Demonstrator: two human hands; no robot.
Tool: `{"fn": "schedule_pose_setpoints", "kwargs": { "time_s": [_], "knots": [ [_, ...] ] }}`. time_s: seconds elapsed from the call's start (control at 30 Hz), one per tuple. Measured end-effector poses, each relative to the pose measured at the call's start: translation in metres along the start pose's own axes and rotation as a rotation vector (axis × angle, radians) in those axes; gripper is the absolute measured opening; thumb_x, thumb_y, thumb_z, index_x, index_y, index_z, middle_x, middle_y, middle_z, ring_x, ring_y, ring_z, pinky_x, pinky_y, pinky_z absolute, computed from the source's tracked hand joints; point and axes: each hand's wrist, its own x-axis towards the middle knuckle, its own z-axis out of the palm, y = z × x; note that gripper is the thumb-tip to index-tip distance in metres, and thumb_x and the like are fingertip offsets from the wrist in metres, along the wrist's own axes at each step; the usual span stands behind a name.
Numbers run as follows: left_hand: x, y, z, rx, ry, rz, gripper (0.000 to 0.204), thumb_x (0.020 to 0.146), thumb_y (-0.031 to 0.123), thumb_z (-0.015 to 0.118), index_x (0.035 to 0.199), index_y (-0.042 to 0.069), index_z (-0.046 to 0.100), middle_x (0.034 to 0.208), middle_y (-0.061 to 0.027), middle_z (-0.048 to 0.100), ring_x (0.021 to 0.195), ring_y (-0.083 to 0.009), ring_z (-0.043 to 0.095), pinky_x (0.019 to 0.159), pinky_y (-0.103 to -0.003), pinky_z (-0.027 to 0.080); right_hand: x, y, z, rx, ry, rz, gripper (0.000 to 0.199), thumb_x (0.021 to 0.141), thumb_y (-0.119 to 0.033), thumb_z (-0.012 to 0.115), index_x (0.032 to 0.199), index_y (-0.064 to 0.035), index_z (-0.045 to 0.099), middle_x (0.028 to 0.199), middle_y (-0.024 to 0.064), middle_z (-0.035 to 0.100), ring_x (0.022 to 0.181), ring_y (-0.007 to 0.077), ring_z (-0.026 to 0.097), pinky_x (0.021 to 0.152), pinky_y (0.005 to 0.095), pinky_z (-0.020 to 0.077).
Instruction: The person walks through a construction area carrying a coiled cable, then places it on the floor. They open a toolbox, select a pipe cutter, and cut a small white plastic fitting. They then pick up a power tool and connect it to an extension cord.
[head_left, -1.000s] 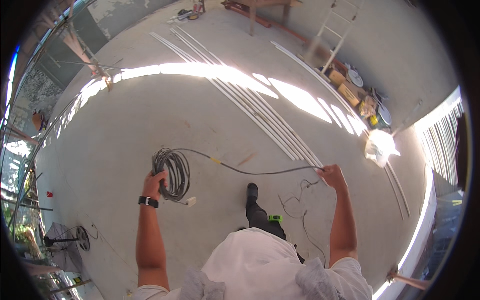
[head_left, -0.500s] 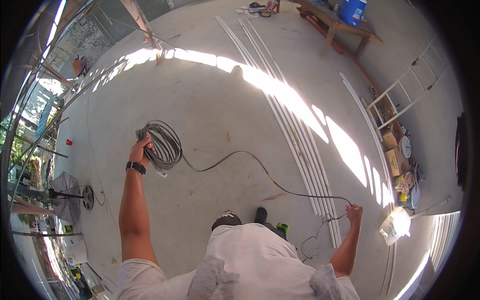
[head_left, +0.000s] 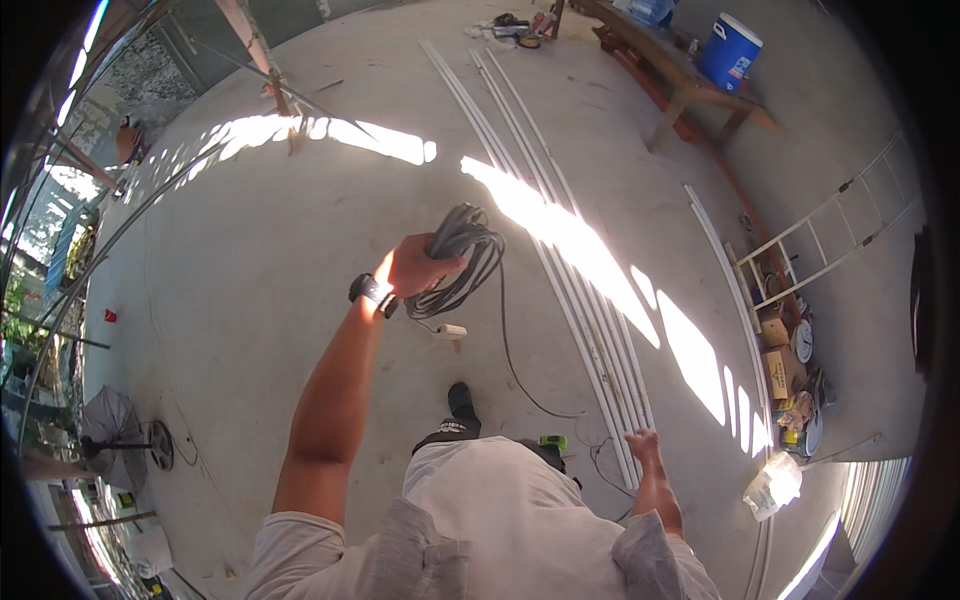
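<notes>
Concrete floor point(head_left: 250, 300) spread wide, with long white strips point(head_left: 580, 290) lying in the sun. A grey cable coil point(head_left: 462, 262) hung from the left hand point(head_left: 420, 265), which was shut tight around its loops. One loose cable tail point(head_left: 510, 350) ran down to the floor. The right hand point(head_left: 645, 445) was open near the strips, holding nothing. To coil well, each new loop should match the others, with no twists.

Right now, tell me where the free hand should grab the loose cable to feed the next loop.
Take the loose cable on its hanging stretch just below the coil in the left hand. Bring the right hand from the right: there the cable hangs clear, off the floor.
</notes>
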Motion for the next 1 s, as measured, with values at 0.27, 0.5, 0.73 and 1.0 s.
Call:
{"fn": "schedule_pose_setpoints", "kwargs": {
  "time_s": [0.27,0.5,0.73,1.0],
  "knots": [
    [0.16,0.061,0.026,0.235,-0.323,0.37,0.034,0.082,0.024,0.073,0.103,-0.002,0.069,0.085,-0.01,0.069,0.081,-0.0217,0.064,0.078,-0.037,0.051,0.056,-0.414,-0.054,0.576,0.108,-0.224,0.103,0.075,-0.027,0.084,0.158,-0.0079,0.026,0.153,0.0247,0.04,0.143,0.0365,0.04,0.116,0.0436,0.0364],
    [0.301,0.062,-0.021,0.498,-0.629,0.408,0.047,0.077,0.037,0.076,0.109,0.003,0.071,0.098,-0.0167,0.072,0.089,-0.0313,0.067,0.082,-0.043,0.051,0.201,-0.492,-0.042,0.637,0.142,-0.425,0.045,0.086,-0.015,0.076,0.127,-0.0051,0.063,0.116,0.0114,0.07,0.111,0.0216,0.064,0.095,0.0347,0.0494],
    [0.462,0.056,-0.092,0.439,-0.698,0.074,0.049,0.077,0.052,0.077,0.101,0.009,0.076,0.071,-0.0032,0.065,0.062,-0.0164,0.06,0.062,-0.034,0.049,0.333,-0.551,-0.073,0.599,0.325,-0.779,0.008,0.092,-0.002,0.062,0.085,0.0002,0.064,0.078,0.0054,0.064,0.074,0.0141,0.06,0.069,0.0314,0.0475],
    [0.639,-0.014,-0.161,-0.094,-0.665,-0.134,0.076,0.084,0.063,0.069,0.141,0.015,0.053,0.073,-0.0008,0.063,0.062,-0.0107,0.058,0.057,-0.027,0.049,0.408,-0.715,-0.187,0.234,0.261,-0.831,0.009,0.087,-0.011,0.07,0.082,-0.0059,0.064,0.074,0.0074,0.061,0.069,0.0215,0.059,0.064,0.0343,0.0489]
  ]
}}
